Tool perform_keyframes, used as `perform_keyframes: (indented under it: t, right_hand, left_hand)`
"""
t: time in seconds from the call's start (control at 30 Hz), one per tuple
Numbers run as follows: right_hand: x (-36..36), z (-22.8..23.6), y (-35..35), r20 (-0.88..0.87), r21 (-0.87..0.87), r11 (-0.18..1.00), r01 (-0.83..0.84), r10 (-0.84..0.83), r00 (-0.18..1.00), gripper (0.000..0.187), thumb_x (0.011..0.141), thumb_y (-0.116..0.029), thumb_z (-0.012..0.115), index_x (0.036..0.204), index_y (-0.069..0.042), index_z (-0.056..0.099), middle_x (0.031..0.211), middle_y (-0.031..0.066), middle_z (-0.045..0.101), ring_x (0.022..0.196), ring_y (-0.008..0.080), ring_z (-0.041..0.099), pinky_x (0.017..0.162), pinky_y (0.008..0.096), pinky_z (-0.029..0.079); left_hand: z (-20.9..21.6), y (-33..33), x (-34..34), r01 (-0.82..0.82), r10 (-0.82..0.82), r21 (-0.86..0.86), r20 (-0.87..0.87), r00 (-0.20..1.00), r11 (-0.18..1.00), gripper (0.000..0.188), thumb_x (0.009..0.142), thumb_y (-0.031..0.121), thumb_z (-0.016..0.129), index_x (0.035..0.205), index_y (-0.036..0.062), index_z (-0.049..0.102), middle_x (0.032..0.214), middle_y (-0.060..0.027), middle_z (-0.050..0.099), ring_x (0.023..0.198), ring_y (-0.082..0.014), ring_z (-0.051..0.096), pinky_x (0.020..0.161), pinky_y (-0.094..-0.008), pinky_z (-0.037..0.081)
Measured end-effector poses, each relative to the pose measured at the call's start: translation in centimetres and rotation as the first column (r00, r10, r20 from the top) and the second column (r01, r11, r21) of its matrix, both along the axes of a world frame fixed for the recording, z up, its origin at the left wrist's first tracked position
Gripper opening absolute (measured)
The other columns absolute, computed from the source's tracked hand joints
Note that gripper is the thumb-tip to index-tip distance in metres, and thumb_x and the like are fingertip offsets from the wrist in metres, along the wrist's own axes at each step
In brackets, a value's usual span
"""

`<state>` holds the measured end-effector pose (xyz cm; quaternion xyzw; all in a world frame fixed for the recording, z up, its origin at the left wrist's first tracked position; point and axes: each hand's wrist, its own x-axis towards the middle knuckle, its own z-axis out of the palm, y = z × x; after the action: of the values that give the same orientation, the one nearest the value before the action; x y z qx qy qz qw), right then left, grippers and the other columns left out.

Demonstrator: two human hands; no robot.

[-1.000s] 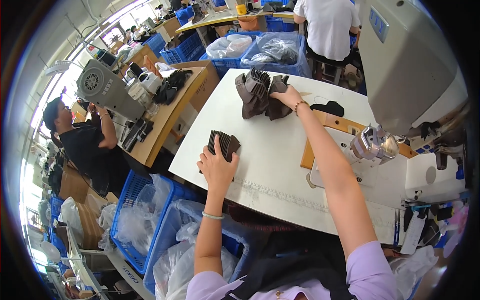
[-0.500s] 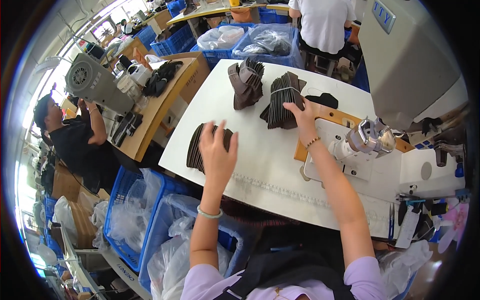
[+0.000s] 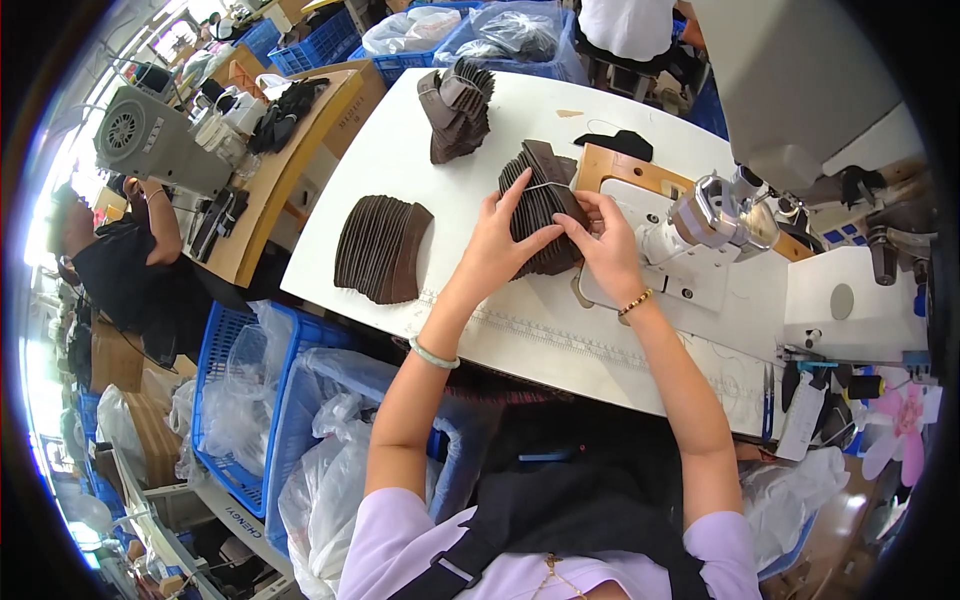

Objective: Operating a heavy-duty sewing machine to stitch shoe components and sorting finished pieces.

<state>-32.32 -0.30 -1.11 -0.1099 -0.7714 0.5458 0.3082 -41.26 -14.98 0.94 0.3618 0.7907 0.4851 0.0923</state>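
The banded brown bundle (image 3: 543, 205), long axis near to far, is left of the machine (image 3: 712, 218), between the left hand (image 3: 503, 243), thumb and forefinger spread, and right hand (image 3: 609, 248), grip unclear, both touching it

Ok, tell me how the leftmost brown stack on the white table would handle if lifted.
The leftmost brown stack would probably fan apart, since no band shows around it. Its thin layers suggest pieces that might flex a little. Broad and spread out, it seems unlikely to roll.
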Motion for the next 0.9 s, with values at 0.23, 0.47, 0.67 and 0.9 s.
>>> perform_keyframes:
  t: [0.23,0.47,0.67,0.9]
  right_hand:
    - [0.7,1.2,0.1,0.007,0.007,1.0,0.004,-0.004,1.0,0.034,0.083,-0.015,0.07,0.11,-0.003,0.054,0.085,0.0063,0.063,0.074,0.0125,0.059,0.068,0.0248,0.05]
    - [0.5,0.8,0.6,-0.009,0.021,0.999,-0.043,0.043,0.999,0.03,0.084,-0.017,0.07,0.102,-0.004,0.051,0.083,0.0052,0.063,0.073,0.0127,0.06,0.067,0.0253,0.05]
    - [0.6,0.7,0.8,0.039,0.011,1.0,-0.011,0.01,0.999,0.033,0.083,-0.019,0.07,0.1,-0.003,0.048,0.081,0.0074,0.063,0.073,0.0161,0.062,0.068,0.028,0.051]
    - [0.3,0.5,0.7,-0.146,0.675,0.704,0.221,-0.167,0.975,0.032,0.085,-0.014,0.062,0.111,-0.003,0.048,0.091,0.0174,0.06,0.077,0.0334,0.061,0.07,0.0372,0.05]
  left_hand:
    - [-0.2,0.1,0.1,0.014,-0.014,-0.003,-0.05,0.999,1.0,0.074,0.083,0.034,0.069,0.144,0.0117,0.033,0.128,-0.0252,0.043,0.118,-0.0335,0.047,0.096,-0.0375,0.041]
    - [-1.0,0.2,0.1,0.034,-0.03,0.027,-0.106,0.994,0.999,0.066,0.09,0.029,0.06,0.145,0.0119,0.028,0.127,-0.0265,0.042,0.117,-0.035,0.046,0.097,-0.0375,0.039]
    - [-0.5,0.4,0.3,0.01,-0.009,0.015,-0.059,0.998,1.0,0.066,0.089,0.031,0.06,0.145,0.0132,0.029,0.128,-0.0274,0.041,0.118,-0.0363,0.047,0.098,-0.0379,0.039]
    - [1.5,2.5,1.8,-0.151,0.152,-0.048,0.001,0.988,0.987,0.066,0.078,0.03,0.065,0.138,0.0154,0.039,0.119,-0.0248,0.048,0.106,-0.037,0.055,0.089,-0.0397,0.046]
